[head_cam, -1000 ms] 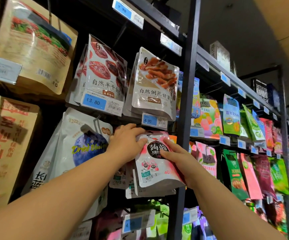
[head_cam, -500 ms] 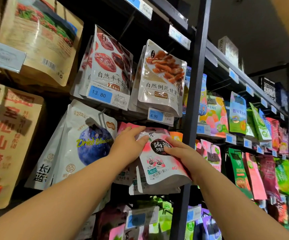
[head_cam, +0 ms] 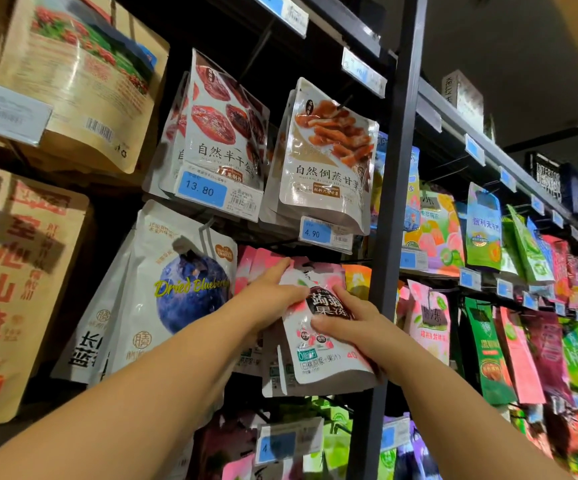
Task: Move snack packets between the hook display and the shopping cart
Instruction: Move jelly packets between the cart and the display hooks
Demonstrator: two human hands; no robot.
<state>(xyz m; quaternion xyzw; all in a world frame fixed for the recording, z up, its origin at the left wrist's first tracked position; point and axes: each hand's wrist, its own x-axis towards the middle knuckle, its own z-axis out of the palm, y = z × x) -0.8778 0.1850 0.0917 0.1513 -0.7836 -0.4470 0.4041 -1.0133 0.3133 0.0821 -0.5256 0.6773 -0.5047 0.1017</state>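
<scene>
A pink and white jelly snack packet with a black label hangs at the front of a row of like packets on the hook display. My left hand grips its upper left part, fingers reaching over the top edge. My right hand holds its right side, thumb across the front and fingers behind. The hook itself is hidden behind the packet and my hands. No shopping cart is in view.
A dried blueberry pouch hangs to the left, date and sweet potato packets above. A black upright post stands just right of my right hand. Several colourful packets fill the hooks further right.
The view has tilted down and moved closer. Both hands stay on the jelly packet, and my left fingers have slid a little higher along its top edge.
</scene>
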